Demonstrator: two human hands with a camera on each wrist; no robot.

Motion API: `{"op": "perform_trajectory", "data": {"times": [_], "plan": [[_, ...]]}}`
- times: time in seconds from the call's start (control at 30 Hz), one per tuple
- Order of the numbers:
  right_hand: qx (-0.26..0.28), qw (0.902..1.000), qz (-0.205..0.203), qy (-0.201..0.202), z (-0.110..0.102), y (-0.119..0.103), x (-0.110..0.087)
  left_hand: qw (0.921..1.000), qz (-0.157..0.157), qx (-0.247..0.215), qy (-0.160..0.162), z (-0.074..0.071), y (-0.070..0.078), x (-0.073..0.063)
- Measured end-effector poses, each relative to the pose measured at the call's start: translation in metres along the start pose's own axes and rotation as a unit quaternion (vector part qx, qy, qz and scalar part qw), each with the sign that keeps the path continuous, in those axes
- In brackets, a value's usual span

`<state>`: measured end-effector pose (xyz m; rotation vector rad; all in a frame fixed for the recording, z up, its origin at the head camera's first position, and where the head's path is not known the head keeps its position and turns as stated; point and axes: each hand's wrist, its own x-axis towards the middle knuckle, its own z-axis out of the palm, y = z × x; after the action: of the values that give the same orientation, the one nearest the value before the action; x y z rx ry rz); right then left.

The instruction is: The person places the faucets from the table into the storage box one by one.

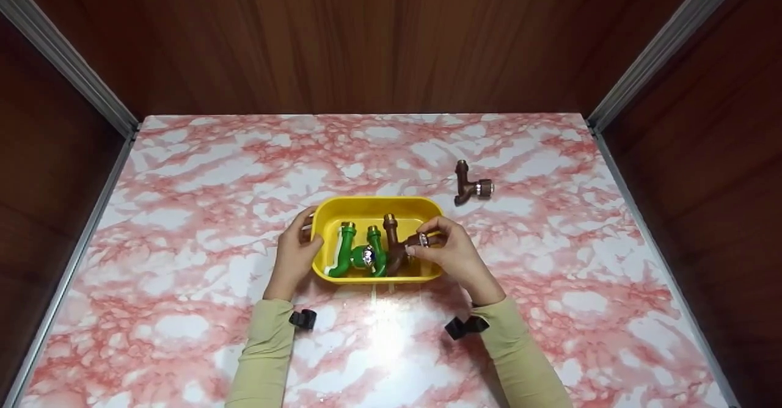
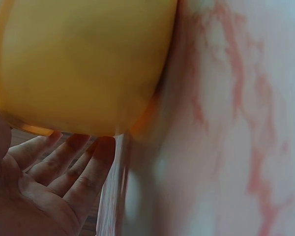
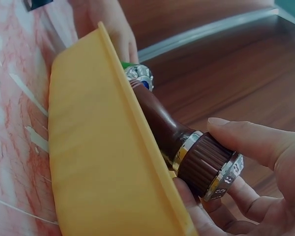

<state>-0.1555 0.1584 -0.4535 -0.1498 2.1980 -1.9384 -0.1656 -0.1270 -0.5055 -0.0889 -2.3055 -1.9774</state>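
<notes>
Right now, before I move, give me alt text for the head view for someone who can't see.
A person's right grip holds a brown tap in a yellow tub, while the left grip holds the tub's left side. Two green taps share the tub. Another brown tap lies farther back, to the right, on the red-and-white marbled table.

Head cam's up high on the near side of the surface (image 1: 183,335), facing fwd + down, furthest back, gets the far edge + both far corners. L wrist cam's rly close + low, turned sideways at the L end of the yellow tub (image 2: 78,69). R wrist cam's close too, tilted, looking along the tub's near wall twd the L hand (image 3: 101,24). Tub's in all 3; head + R wrist share the R hand (image 1: 461,258).
</notes>
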Motion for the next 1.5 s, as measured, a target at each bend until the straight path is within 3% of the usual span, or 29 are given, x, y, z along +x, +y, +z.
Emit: {"op": "perform_trajectory", "data": {"times": [0.6,1.5], "plan": [[-0.038,0.9991,0.016,-0.009,0.0022,-0.0016,0.0011,0.9999,-0.007,0.008,-0.002,-0.0006,0.0006,0.0003],[-0.101,0.9918,0.012,-0.078,0.0042,-0.0060,-0.0005,0.9999,-0.006,0.014,0.000,-0.0004,0.0023,-0.0008]]}}
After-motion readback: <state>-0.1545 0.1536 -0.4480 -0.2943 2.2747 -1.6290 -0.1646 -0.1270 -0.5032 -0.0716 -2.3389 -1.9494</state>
